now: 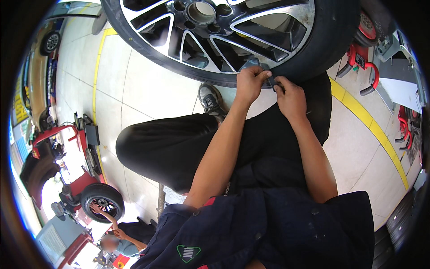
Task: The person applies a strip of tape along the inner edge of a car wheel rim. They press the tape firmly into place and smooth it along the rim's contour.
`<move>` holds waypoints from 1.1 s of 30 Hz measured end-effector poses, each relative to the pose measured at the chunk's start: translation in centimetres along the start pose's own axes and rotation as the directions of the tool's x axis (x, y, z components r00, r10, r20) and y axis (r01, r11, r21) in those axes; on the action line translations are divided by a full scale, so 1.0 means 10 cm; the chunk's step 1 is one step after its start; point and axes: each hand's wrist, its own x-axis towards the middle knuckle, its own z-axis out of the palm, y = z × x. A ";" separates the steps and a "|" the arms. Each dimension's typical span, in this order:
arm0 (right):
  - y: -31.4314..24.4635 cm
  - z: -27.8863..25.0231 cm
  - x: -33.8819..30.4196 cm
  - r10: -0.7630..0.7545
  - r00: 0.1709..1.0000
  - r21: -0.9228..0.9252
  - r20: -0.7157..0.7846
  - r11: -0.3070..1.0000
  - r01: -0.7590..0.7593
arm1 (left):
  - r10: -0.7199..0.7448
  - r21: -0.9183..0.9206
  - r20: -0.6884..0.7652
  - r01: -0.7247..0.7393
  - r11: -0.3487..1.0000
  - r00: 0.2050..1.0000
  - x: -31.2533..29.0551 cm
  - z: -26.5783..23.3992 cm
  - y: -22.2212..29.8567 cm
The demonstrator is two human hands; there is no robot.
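Observation:
A car wheel [197, 42], a black tyre on a black and silver spoked rim, fills the top of the view in front of me. Against its near edge, my left hand [251, 83] is closed, thumb pressed to the fingers. Beside it, the fingers of my right hand [292, 101] pinch a small dark grey strip [272, 82]. The strip lies between both hands, and my left thumb meets its upper end. Its exact kind is too small to tell. A greyish flat patch shows at the rim just above my left fingers.
My bent knee [143, 141] and shoe [209, 99] are below the wheel. Red-handled equipment [369, 74] stands at right, beyond a yellow floor line [358, 107]. At lower left another person [127, 240] touches a wheel [102, 202] on a machine. A car [38, 71] stands far left.

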 end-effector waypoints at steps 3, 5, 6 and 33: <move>-0.01 -0.03 -0.02 0.005 1.000 0.003 -0.002 1.000 -0.005 | 0.020 0.007 0.018 -0.020 1.000 1.000 -0.01 0.01 0.03; 0.01 -0.03 -0.02 -0.010 1.000 0.003 -0.012 1.000 0.010 | 0.020 0.020 0.023 -0.021 1.000 1.000 -0.02 0.01 0.06; 0.03 -0.02 -0.02 -0.026 0.999 0.000 -0.024 1.000 0.026 | 0.005 0.022 0.026 -0.005 1.000 1.000 -0.02 0.01 0.08; -0.07 0.07 0.11 0.118 0.991 -0.126 0.057 0.986 -0.110 | 0.219 0.279 -0.070 -0.192 0.941 0.973 0.06 -0.03 0.03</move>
